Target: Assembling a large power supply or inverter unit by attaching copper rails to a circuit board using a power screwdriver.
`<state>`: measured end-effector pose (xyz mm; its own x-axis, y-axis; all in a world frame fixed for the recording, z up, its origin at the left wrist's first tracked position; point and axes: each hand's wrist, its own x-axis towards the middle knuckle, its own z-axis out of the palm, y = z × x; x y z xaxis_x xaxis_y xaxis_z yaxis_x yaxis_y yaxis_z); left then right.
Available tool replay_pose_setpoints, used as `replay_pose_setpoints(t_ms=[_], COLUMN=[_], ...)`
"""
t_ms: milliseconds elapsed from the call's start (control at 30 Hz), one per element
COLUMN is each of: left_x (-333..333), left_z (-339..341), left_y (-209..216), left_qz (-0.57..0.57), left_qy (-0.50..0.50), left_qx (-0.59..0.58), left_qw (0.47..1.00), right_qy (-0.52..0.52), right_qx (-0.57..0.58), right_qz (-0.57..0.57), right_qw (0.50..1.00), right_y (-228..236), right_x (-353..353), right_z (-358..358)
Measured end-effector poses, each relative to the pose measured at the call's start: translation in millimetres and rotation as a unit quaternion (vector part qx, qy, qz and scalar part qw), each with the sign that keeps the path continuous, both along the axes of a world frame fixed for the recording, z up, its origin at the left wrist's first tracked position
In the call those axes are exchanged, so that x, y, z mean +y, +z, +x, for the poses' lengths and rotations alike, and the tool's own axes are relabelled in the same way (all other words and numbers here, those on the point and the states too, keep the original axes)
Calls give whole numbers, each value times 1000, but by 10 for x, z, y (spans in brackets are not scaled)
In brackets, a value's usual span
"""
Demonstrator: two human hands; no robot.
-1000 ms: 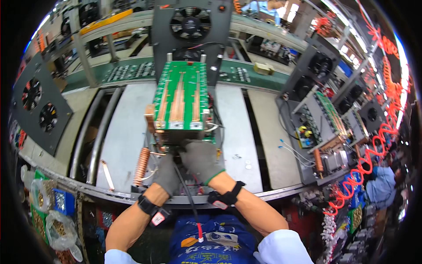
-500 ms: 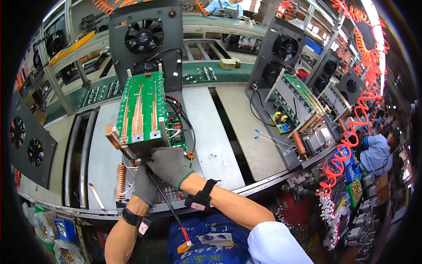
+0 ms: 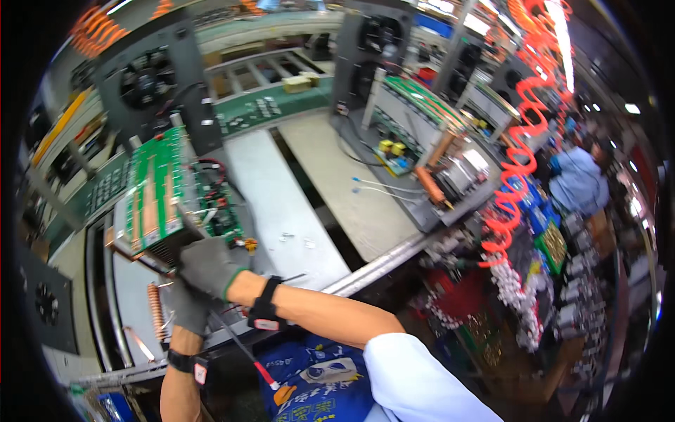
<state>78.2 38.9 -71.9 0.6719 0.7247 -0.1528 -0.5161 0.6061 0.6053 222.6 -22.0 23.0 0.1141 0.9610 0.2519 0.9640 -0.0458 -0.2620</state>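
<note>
- Pale metal plates [image 3: 278, 190] line a factory workbench as red-orange coiled hose [image 3: 534, 131] hangs along the right side.
- At the bench's left, a green circuit board [image 3: 156, 186] with copper-coloured tracks tops an upright assembly, just in front of a gray fan panel [image 3: 193, 70].
- Two gray-gloved hands meet at the assembly's near lower edge. Fingers of the right hand [image 3: 209, 267] curl inward against it; what they grasp, if anything, cannot be told from here.
- Beneath it, the left hand [image 3: 188, 307] is partly covered by the right; whether its fingers are clenched or loose cannot be told.
- Just below the hands, a black cable [image 3: 238, 340] slants toward a blue apron [image 3: 320, 376], its end red with a white tip.
- Beside the left hand stands a copper coil [image 3: 155, 313], with a copper strip [image 3: 140, 344] lying near it.
- Farther right, a second assembly [image 3: 415, 102] rests near another copper coil [image 3: 430, 184].
- Beyond the bench, a co-worker [image 3: 580, 183] appears in light blue.
</note>
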Motion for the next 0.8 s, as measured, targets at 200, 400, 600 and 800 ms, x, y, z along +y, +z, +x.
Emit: replay_pose_setpoints(t_ms=[200, 400, 600, 800], left_x=[305, 343, 468, 488], left_z=[-61, -22, -152, -91], left_y=[-182, -34, 28, 51], left_qz=[124, 367, 66, 126], left_qy=[-55, -53, -139, -75], left_qx=[54, 197, 79, 166], left_qw=[989, 907, 985, 975], right_qy=[-34, -28, 24, -324], right_qx=[-74, -24, 32, 273], right_qz=[4, 6, 12, 258], right_qw=[997, 999, 999, 868], right_y=[-84, 66, 209, -824], right_x=[139, 21, -1031, -3539], right_z=[-84, -5, 599, 1631])
